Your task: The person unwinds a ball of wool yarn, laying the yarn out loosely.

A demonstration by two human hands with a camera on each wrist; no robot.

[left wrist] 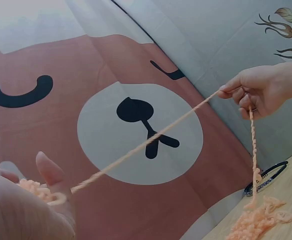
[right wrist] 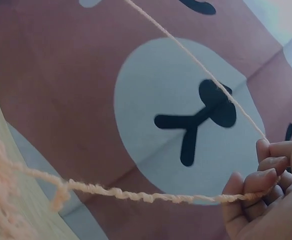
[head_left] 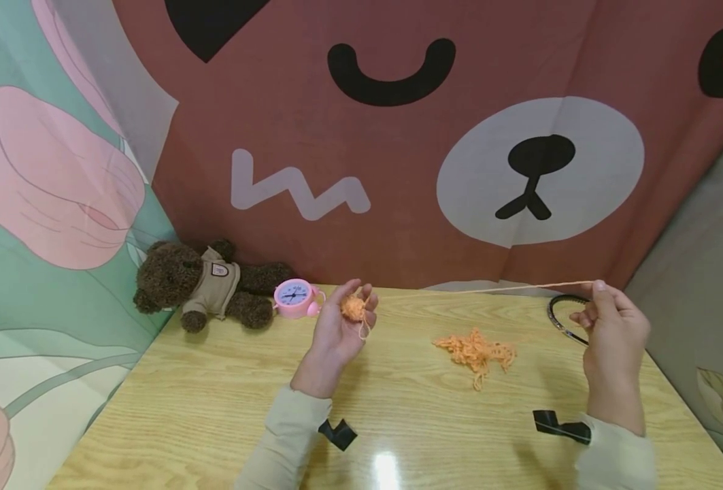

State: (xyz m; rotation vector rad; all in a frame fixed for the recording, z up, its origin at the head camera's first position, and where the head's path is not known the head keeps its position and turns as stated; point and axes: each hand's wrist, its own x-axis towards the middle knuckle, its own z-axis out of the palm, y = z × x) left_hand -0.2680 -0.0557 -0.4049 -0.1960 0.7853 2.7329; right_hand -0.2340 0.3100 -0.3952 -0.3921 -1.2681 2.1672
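In the head view, my left hand (head_left: 334, 339) holds a small ball of orange yarn (head_left: 354, 308) in its palm, fingers bent about it, a small loop hanging below. A taut strand of yarn (head_left: 520, 287) runs from this ball to my right hand (head_left: 615, 344), whose thumb and forefinger pinch it. From the right hand's curled lower fingers, a kinked length of yarn (right wrist: 136, 195) leads down to the loose, tangled orange pile (head_left: 476, 350) on the table. The left wrist view shows the ball (left wrist: 33, 189) partly hidden behind the left hand.
A brown teddy bear (head_left: 220, 289) lies at the table's back left, beside a pink alarm clock (head_left: 294, 297) near my left hand. Behind my right hand is a dark, glittering hoop (head_left: 555, 318). Black strips (head_left: 339, 434) show near both sleeves. Printed cloth (head_left: 398, 150) hangs behind the table (head_left: 214, 401).
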